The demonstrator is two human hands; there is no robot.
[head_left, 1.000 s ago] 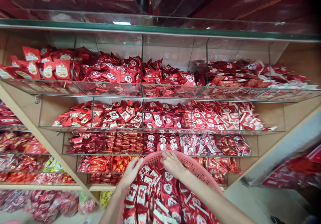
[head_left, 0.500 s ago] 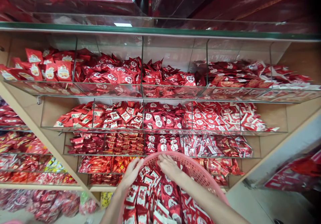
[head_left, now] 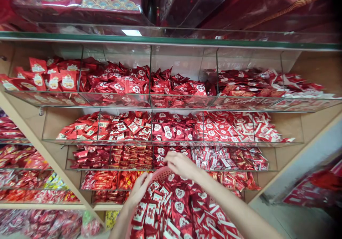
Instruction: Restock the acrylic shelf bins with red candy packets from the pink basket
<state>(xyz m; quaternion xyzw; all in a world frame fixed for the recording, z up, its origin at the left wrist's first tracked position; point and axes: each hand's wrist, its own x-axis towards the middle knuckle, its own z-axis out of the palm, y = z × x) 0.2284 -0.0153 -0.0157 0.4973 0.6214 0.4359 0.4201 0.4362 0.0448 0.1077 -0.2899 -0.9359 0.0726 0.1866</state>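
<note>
A pink plastic basket [head_left: 159, 174] heaped with red foil sweet packets [head_left: 181, 205] sits low in the middle of the view. My left hand [head_left: 139, 190] is closed on the basket's far left rim. My right hand [head_left: 181, 164] hovers over the far edge of the pile with its fingers curled down around a few red packets. It is level with the third glass shelf [head_left: 213, 169]. Both forearms reach up from the bottom edge.
Tiered glass shelves with dividers hold heaps of red packets: top tier [head_left: 171, 101], second tier [head_left: 171, 141], lower tiers behind the basket. A wooden frame [head_left: 40, 146] slants on the left with more packed shelves beyond. Red gift boxes [head_left: 80, 0] stand on the top ledge.
My right hand has lifted out of the basket pile and moved up toward the third shelf. My left hand stays on the rim. The view has tilted slightly upward.
</note>
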